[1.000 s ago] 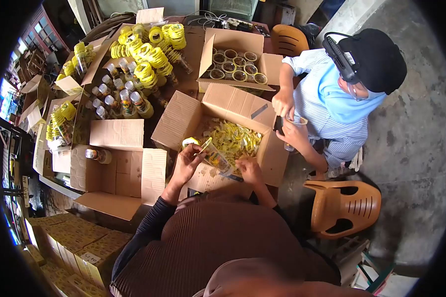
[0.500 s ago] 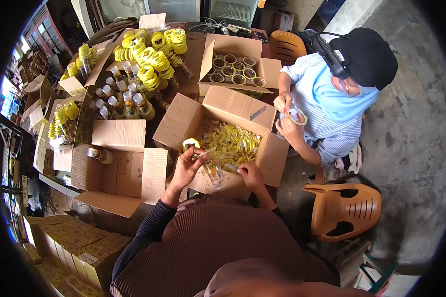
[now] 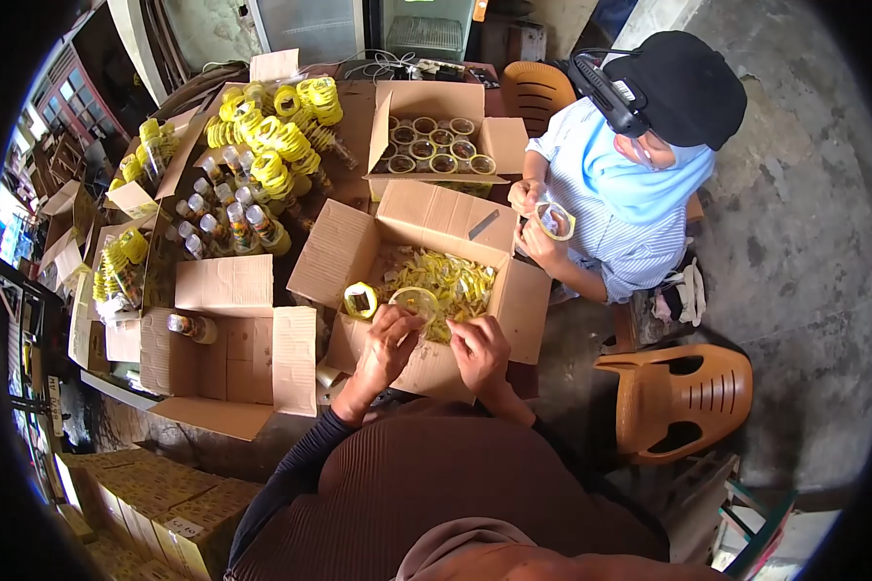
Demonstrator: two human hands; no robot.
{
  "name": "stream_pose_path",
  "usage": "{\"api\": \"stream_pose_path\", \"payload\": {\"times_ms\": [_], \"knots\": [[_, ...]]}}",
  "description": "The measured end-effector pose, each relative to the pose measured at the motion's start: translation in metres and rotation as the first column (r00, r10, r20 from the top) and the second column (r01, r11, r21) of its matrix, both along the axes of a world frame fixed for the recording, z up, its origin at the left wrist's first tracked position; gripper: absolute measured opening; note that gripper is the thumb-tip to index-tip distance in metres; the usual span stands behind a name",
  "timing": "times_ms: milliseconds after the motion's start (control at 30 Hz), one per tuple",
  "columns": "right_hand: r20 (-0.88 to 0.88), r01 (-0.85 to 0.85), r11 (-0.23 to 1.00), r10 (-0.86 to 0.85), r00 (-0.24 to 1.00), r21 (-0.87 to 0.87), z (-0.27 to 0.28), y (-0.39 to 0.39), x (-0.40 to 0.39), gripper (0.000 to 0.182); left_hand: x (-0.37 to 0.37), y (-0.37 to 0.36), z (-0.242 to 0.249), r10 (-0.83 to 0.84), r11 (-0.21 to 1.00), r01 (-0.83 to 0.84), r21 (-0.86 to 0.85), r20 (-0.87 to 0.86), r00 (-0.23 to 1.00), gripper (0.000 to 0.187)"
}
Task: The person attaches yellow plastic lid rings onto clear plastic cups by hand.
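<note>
Works over carton (image 3: 434, 207), wide open probably for clear reach. Curls right hand (image 3: 482, 351) near left hand (image 3: 388, 347); can't tell whether pinching anything. With left, grasps clear yellow-rimmed cup (image 3: 418, 303) above carton, mouth upward, likely for a view inside. Has yellow packets (image 3: 458, 283) loose in carton, presumably for quick access.

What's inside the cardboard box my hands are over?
The cardboard box holds a heap of what look like small yellow packets. Your left hand, its yellow-rimmed clear container and right hand obscure part of the near side; anything beneath is covered.
</note>
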State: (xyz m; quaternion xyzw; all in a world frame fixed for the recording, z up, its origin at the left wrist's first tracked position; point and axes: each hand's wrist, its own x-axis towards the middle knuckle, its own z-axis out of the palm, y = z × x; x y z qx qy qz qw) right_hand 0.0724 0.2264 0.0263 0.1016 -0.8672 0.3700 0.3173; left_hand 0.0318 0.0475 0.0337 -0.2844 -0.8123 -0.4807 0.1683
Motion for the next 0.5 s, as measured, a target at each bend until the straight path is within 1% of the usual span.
{"api": "stream_pose_path", "payload": {"times_ms": [67, 100, 267, 333, 367, 433, 467, 500], "knots": [[-0.016, 0.007, 0.992, -0.005, 1.0, 0.126, 0.0, 0.001, 0.002, 0.024, 0.002, 0.001, -0.002, -0.01, 1.0, 0.01, -0.01, 0.011, 1.0, 0.023], [-0.032, 0.016, 0.987, -0.012, 0.999, 0.157, -0.001, 0.002, 0.001, 0.023, 0.002, 0.002, -0.001, -0.008, 1.0, 0.008, -0.014, 0.002, 1.0, 0.022], [-0.034, 0.044, 0.976, -0.038, 0.999, 0.213, -0.001, 0.0, 0.002, 0.019, 0.006, 0.008, -0.002, -0.017, 0.999, 0.018, 0.031, -0.013, 1.0, 0.02], [-0.024, 0.019, 0.974, -0.014, 1.0, 0.226, -0.007, 0.002, -0.003, 0.026, 0.006, 0.009, -0.007, 0.016, 1.0, -0.017, 0.017, 0.014, 1.0, 0.019], [-0.019, 0.016, 0.974, -0.012, 1.0, 0.225, -0.01, 0.002, -0.005, 0.026, 0.006, 0.009, -0.011, 0.019, 1.0, -0.019, 0.017, 0.019, 1.0, 0.019], [-0.026, -0.002, 0.969, 0.009, 1.0, 0.246, -0.015, 0.002, -0.009, 0.025, 0.007, 0.011, -0.017, 0.083, 0.997, -0.082, -0.009, 0.1, 0.992, 0.018], [-0.02, -0.005, 0.969, 0.01, 1.0, 0.248, -0.017, 0.005, -0.013, 0.025, 0.01, 0.014, -0.017, 0.084, 0.996, -0.083, -0.008, 0.106, 0.991, 0.018], [0.021, 0.03, 0.966, -0.037, 0.999, 0.256, -0.019, 0.009, -0.018, 0.023, 0.013, 0.018, -0.015, 0.031, 0.999, -0.035, 0.034, 0.108, 0.994, 0.018]]}}
